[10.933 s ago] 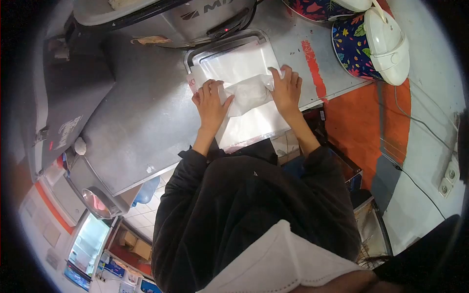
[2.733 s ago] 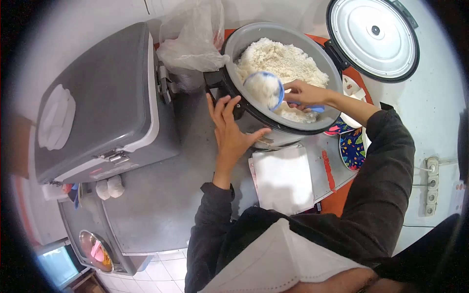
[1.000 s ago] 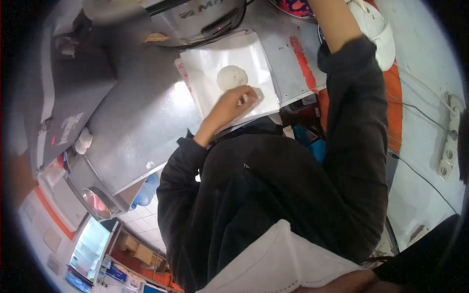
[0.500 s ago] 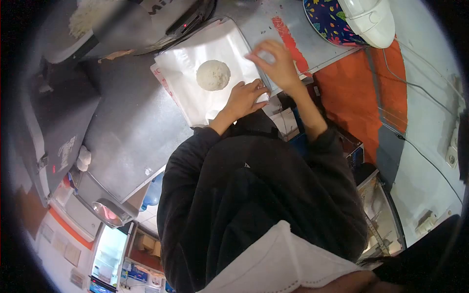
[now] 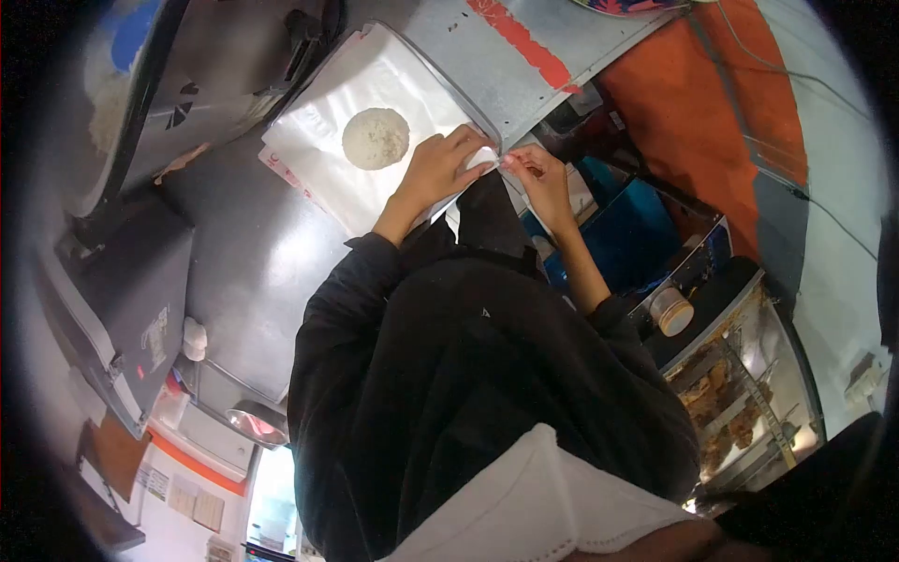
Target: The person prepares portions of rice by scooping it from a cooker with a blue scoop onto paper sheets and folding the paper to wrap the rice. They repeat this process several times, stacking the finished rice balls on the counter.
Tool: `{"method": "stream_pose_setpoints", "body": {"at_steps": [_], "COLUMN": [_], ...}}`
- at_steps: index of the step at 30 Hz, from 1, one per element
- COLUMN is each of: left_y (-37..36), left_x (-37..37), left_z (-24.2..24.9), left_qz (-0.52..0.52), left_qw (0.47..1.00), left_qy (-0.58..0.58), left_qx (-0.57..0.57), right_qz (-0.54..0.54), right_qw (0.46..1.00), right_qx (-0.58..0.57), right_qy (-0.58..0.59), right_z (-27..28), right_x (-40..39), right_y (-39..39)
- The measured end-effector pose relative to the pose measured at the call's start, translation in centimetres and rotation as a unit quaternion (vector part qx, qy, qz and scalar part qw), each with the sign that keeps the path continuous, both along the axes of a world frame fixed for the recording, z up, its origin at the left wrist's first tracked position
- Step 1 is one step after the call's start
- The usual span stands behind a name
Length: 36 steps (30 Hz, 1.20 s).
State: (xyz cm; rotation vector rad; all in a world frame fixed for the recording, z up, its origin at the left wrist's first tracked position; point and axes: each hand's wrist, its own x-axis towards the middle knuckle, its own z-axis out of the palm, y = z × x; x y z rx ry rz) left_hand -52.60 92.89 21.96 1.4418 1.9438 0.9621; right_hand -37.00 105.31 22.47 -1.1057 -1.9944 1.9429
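A round mound of white rice (image 5: pixel 375 139) sits on a stack of white wrapping paper (image 5: pixel 323 117), whose lower left edge shows red print. My left hand (image 5: pixel 435 173) is at the stack's near right corner, thumb and fingers closed around a lifted bit of paper. Just right of it, my right hand (image 5: pixel 543 180) pinches at the tip of that same corner, thumb and forefinger together. How many sheets lie between the fingers cannot be made out.
The paper lies on a grey metal table (image 5: pixel 253 253). At upper left stands a large rice container (image 5: pixel 122 103) with a blue scoop. A black bag (image 5: pixel 122 290) lies at left. A glass-sided case with food (image 5: pixel 740 393) and a lidded jar (image 5: pixel 672 312) are on the right.
My right hand has come down from above the paper's right edge to pinch its corner. The left hand now holds the corner raised. The view has shifted.
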Motion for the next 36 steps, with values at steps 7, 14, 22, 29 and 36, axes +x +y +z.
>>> {"method": "stream_pose_setpoints", "body": {"at_steps": [7, 14, 22, 29, 36], "left_y": [-0.4, -1.0, -2.2, -4.3, -6.0], "left_x": [-0.1, 1.3, 2.7, -3.9, -14.3], "left_z": [-0.2, 1.9, 3.4, 4.5, 8.2], "left_qz": [-0.014, 0.189, 0.204, 0.247, 0.067], "left_qw": [1.000, 0.952, 0.965, 0.957, 0.959], "left_qy": [0.015, -0.241, -0.153, 0.105, 0.174], "left_qx": [0.024, 0.032, 0.057, 0.108, -0.212], "right_qz": [-0.017, -0.082, 0.218, 0.255, 0.466], "right_qw": [1.000, 0.994, 0.919, 0.913, 0.883], "right_qx": [0.009, 0.067, 0.325, 0.311, -0.007], "right_qy": [-0.003, 0.031, -0.043, 0.065, 0.056], "right_z": [0.6, 1.8, 1.4, 0.6, -0.4], "right_x": [0.2, -1.8, -18.0, -23.6, -22.5], "right_y": [-0.9, -1.9, -0.1, 2.4, 5.9]}}
